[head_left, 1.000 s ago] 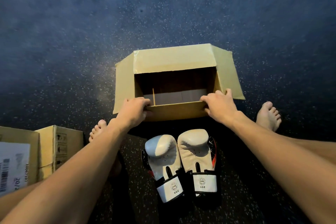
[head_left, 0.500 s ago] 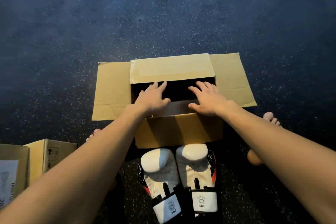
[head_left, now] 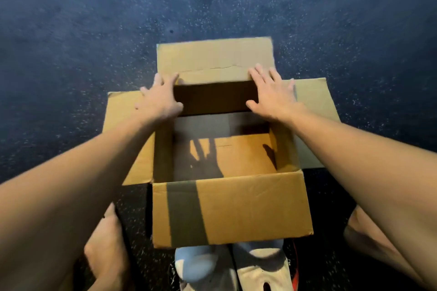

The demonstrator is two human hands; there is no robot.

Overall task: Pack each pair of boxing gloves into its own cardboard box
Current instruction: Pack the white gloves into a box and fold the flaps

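An open cardboard box stands on the dark floor in front of me, all of its flaps folded outward and its inside bare. My left hand lies flat, fingers spread, on the far left corner of the opening. Flat on the far right corner lies my right hand, its fingertips on the far flap. Two white boxing gloves, left one and right one, lie side by side at the bottom edge, partly hidden by the near flap.
The speckled dark floor stretches out beyond the box. My bare left foot rests at the box's lower left and my right leg at its lower right.
The box came closer and now stands fully open. The far flap went from folded over the opening to folded back. Both hands slid from the near part to the far corners.
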